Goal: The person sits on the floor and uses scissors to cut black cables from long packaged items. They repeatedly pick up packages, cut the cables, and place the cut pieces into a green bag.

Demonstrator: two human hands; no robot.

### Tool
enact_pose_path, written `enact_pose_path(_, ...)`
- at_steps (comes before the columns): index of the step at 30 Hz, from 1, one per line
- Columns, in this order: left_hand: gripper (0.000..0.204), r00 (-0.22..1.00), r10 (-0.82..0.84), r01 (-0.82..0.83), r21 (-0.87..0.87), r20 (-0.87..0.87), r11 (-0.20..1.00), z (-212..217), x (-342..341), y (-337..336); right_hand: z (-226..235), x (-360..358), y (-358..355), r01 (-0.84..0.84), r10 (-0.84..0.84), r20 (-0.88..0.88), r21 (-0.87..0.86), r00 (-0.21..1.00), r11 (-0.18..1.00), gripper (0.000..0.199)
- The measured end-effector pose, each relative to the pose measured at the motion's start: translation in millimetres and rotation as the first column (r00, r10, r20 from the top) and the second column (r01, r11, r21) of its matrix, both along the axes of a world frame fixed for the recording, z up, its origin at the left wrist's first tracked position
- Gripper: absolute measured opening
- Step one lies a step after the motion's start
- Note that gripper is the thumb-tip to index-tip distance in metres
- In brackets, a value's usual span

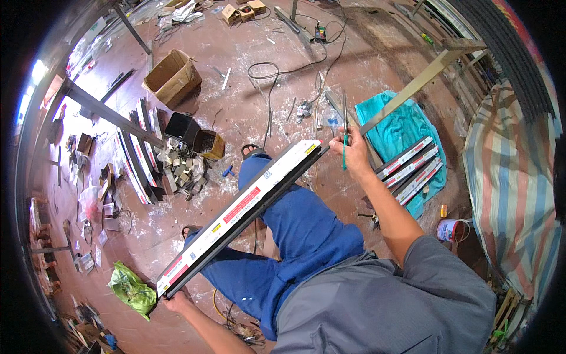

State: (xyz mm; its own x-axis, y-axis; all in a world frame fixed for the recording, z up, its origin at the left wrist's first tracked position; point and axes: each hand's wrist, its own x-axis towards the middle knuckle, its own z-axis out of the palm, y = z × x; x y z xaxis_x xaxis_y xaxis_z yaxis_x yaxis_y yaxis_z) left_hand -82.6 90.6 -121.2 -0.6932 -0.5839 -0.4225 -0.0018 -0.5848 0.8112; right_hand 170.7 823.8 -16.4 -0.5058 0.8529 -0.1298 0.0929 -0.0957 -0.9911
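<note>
A long dark metal profile (239, 207) with white and red labelled film lies slantwise across my lap, over the blue trousers. At its lower left end my left hand (175, 302) is closed around the edge, its fingers partly hidden beneath. My right hand (354, 150) is just beyond the upper right end, closed on a slim tool (344, 154) with a green handle and a thin dark shaft pointing away from me; its exact kind is unclear. Whether these fingers also touch the profile, I cannot tell. To the right, several similar profiles (410, 168) rest on a turquoise cloth (383, 109).
Ahead to the left are a cardboard box (171, 79), a black bin (181, 127), a heap of metal pieces (186, 171) and more profiles (135, 156). A metal frame bar (418, 82) crosses the right side. Cables (274, 82) trail over the floor. A paint bucket (449, 230) stands at right.
</note>
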Motion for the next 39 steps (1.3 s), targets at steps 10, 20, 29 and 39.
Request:
enact_pose_path(10, 0.047, 0.985, 0.158, -0.163, 0.071, 0.072, 0.984, -6, -24, -8, -2, 1, 17, -0.178, 0.180, -0.061, 0.026, 0.982, 0.984, 0.046)
enact_pose_path(20, 0.052, 0.994, 0.105, -0.107, 0.098, 0.017, 0.990, -18, -31, -18, -8, 0, 26, -0.295, 0.290, 0.055, 0.162, 0.955, 0.942, 0.044)
enact_pose_path(29, 0.055, 0.985, 0.149, -0.159, 0.130, 0.084, 0.979, 3, -24, 11, -9, -2, 8, -0.132, 0.130, -0.111, -0.007, 0.985, 0.991, 0.042)
enact_pose_path(39, 0.056, 0.977, 0.153, -0.163, 0.060, 0.150, 0.985, -5, -27, 1, -14, 7, 15, -0.232, 0.234, 0.009, 0.175, 0.972, 0.957, 0.039)
